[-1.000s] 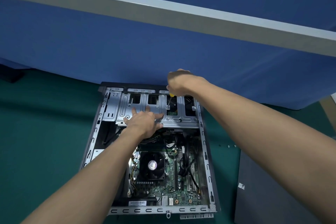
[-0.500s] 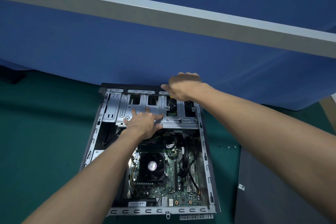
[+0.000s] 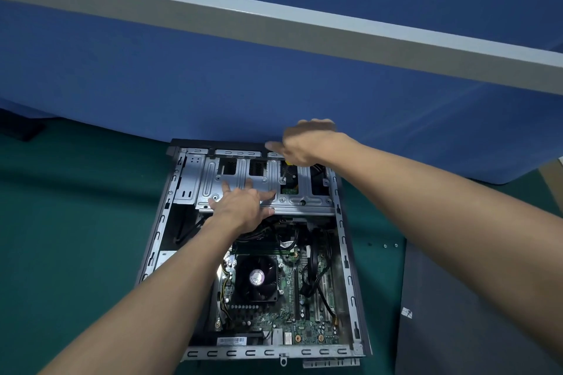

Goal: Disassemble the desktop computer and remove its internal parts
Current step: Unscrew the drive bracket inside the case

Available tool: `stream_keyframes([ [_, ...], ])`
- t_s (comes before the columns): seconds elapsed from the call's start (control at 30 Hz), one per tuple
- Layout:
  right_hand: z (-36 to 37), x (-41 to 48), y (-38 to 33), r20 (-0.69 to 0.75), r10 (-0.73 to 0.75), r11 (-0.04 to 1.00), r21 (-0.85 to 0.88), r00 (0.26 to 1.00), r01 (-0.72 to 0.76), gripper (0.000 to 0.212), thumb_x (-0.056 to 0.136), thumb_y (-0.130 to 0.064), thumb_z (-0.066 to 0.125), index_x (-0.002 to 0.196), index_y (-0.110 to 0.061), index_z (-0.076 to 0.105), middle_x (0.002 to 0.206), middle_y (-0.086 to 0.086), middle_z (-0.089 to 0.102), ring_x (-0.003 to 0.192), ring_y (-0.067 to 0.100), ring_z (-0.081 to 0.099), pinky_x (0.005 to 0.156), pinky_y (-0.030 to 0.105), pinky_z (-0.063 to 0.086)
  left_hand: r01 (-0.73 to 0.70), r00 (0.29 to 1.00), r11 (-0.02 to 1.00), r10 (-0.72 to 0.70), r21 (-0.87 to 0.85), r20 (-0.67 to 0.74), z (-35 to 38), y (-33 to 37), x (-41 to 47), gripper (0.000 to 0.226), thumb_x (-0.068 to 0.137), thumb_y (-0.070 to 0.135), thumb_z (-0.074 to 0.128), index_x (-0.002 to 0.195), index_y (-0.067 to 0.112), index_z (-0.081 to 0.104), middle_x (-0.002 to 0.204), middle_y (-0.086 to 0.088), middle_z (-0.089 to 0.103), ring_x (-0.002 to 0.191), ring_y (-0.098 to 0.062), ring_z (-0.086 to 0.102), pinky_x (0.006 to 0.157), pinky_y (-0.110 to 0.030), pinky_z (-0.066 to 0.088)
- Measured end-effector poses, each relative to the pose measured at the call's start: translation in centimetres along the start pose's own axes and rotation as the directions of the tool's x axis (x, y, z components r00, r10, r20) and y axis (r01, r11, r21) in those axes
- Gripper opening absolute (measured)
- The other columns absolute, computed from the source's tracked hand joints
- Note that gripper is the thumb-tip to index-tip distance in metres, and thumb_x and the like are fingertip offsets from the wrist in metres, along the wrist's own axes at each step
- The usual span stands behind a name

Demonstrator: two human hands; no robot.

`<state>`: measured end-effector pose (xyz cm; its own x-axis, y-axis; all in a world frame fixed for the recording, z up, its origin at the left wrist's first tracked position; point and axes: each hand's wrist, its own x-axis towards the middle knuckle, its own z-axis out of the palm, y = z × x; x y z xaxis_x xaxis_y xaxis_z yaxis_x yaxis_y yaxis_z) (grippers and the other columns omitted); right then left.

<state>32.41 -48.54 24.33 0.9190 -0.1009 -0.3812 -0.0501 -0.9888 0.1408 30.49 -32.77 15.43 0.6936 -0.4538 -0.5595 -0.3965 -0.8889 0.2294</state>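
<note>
Steadying the steel drive cage [image 3: 304, 190] with your left hand [image 3: 240, 207], fingers spread flat on the metal, you grip a yellow-handled screwdriver [image 3: 285, 169] in your right hand [image 3: 307, 146], fingers curled about the handle, its tip at a screw [image 3: 282, 181] on the cage. The desktop computer [image 3: 347, 268] lies open on the green mat [image 3: 76, 237], motherboard [image 3: 292, 307] exposed below. The risk from here: a tip seated crooked could slip out and skid toward the motherboard, and a freed screw could drop through the cage openings into the chassis.
</note>
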Motion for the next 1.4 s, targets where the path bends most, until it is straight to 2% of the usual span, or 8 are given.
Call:
stream_keyframes([
  [0.27, -0.6, -0.2, 0.6, 0.048, -0.149, 0.983, 0.113, 0.988, 0.143, 0.013, 0.089, -0.007, 0.050, 0.080, -0.016, 0.048, 0.087, 0.005, 0.048, 0.067, 0.020, 0.047, 0.053, 0.028, 0.037, -0.001, 1.000, 1.000, 0.001, -0.003, 0.003, -0.1, 0.0, -0.1, 0.053, 0.096, 0.052, 0.045, 0.145, 0.051, 0.027, 0.162, -0.001, 0.006, 0.145, -0.044, -0.007, 0.109, -0.072, 0.009],
  [0.43, 0.2, -0.2, 0.5, 0.021, -0.018, 1.000, 0.009, 1.000, 0.018, 0.042, 0.097, -0.056, 0.035, 0.079, -0.019, 0.042, 0.076, -0.003, 0.041, 0.077, 0.022, 0.045, 0.072, 0.032, 0.037, -0.001, 1.000, 1.000, 0.001, -0.001, 0.003, 0.0, 0.1, 0.1, 0.053, 0.095, 0.053, 0.045, 0.145, 0.051, 0.027, 0.162, -0.001, 0.007, 0.145, -0.045, -0.007, 0.108, -0.072, 0.009],
  [0.73, -0.2, -0.2, 0.9, 0.016, -0.146, 0.981, 0.131, 0.989, 0.143, 0.010, 0.091, -0.017, 0.055, 0.083, -0.019, 0.049, 0.091, 0.002, 0.050, 0.081, 0.025, 0.054, 0.057, 0.030, 0.038, -0.005, 1.000, 1.000, 0.005, -0.009, -0.010, 0.3, -0.2, 0.4, 0.053, 0.094, 0.054, 0.046, 0.144, 0.052, 0.029, 0.162, 0.000, 0.008, 0.145, -0.045, -0.006, 0.107, -0.073, 0.009],
  [0.9, 0.6, 0.1, 0.7, 0.020, 0.003, 0.999, 0.047, 1.000, -0.004, 0.045, 0.096, -0.058, 0.032, 0.068, -0.023, 0.037, 0.071, -0.005, 0.036, 0.077, 0.023, 0.046, 0.072, 0.032, 0.035, -0.002, 1.000, 1.000, 0.002, -0.003, -0.010, 0.3, -0.2, 0.5, 0.053, 0.094, 0.055, 0.046, 0.144, 0.051, 0.029, 0.162, -0.001, 0.012, 0.145, -0.045, -0.005, 0.107, -0.073, 0.009],
  [1.13, 0.1, 0.1, 1.0, 0.026, -0.144, 0.976, 0.166, 0.989, 0.138, 0.013, 0.091, -0.016, 0.052, 0.081, -0.023, 0.048, 0.095, 0.002, 0.053, 0.082, 0.023, 0.053, 0.057, 0.030, 0.037, -0.014, 1.000, 1.000, 0.015, 0.012, -0.018, 0.3, -0.3, 0.5, 0.052, 0.095, 0.055, 0.045, 0.144, 0.052, 0.030, 0.162, -0.002, 0.007, 0.145, -0.045, -0.001, 0.108, -0.073, 0.011],
  [1.2, 0.2, 0.1, 1.0, 0.056, -0.131, 0.974, 0.191, 0.990, 0.118, 0.007, 0.094, -0.028, 0.052, 0.095, -0.023, 0.049, 0.103, 0.000, 0.054, 0.086, 0.021, 0.052, 0.064, 0.032, 0.038, -0.011, 1.000, 1.000, 0.011, 0.008, -0.015, 0.4, -0.3, 0.5, 0.052, 0.095, 0.055, 0.045, 0.144, 0.051, 0.030, 0.162, -0.003, 0.011, 0.145, -0.045, -0.002, 0.108, -0.073, 0.010],
  [1.3, 0.4, 0.1, 0.8, 0.029, -0.025, 0.999, 0.042, 0.999, 0.024, 0.046, 0.095, -0.061, 0.030, 0.117, -0.026, 0.050, 0.092, -0.006, 0.043, 0.085, 0.022, 0.044, 0.076, 0.033, 0.033, -0.005, 1.000, 1.000, 0.005, 0.003, -0.015, 0.4, -0.2, 0.5, 0.053, 0.094, 0.055, 0.046, 0.144, 0.050, 0.030, 0.161, -0.004, 0.013, 0.145, -0.045, -0.004, 0.108, -0.073, 0.009],
  [1.4, 0.4, 0.2, 0.5, -0.006, 0.000, 1.000, 0.024, 1.000, 0.001, 0.039, 0.100, -0.045, 0.036, 0.077, -0.014, 0.045, 0.080, -0.002, 0.042, 0.080, 0.024, 0.046, 0.070, 0.031, 0.035, -0.003, 1.000, 1.000, 0.003, -0.003, -0.012, 0.3, -0.2, 0.5, 0.052, 0.095, 0.055, 0.046, 0.144, 0.051, 0.030, 0.162, -0.003, 0.011, 0.145, -0.045, -0.004, 0.108, -0.073, 0.010],
])
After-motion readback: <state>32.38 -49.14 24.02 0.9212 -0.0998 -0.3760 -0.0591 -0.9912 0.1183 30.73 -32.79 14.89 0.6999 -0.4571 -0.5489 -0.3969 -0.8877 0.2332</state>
